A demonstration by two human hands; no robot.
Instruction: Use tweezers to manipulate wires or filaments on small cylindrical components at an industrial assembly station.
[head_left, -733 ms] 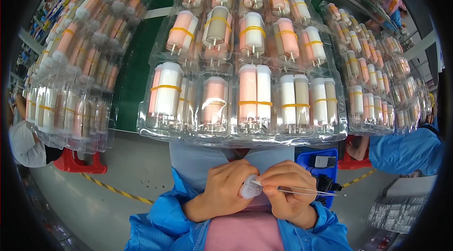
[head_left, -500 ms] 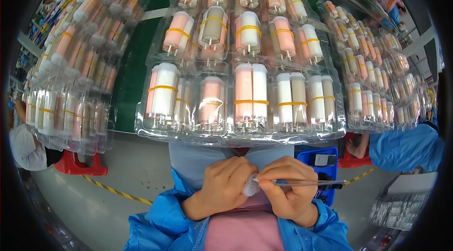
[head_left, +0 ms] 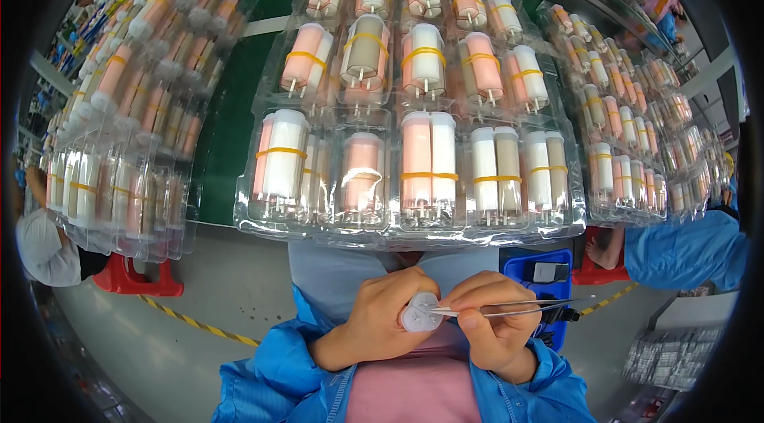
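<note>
A: grip check?
B: left hand [head_left: 372,321] is wrapped round a whitish cap [head_left: 420,314], right hand [head_left: 497,326] pinches tweezers [head_left: 509,313], tips at the cap's 3 o'clock side.
A: cap's where?
B: 6 o'clock, with the clear tray [head_left: 414,241] up toward 12.

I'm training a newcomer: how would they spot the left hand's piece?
Below the clear plastic tray of pink, white and grey cylinders is the left hand. It holds a whitish round plastic piece; unlike those cylinders, metal tweezers point at it.
</note>
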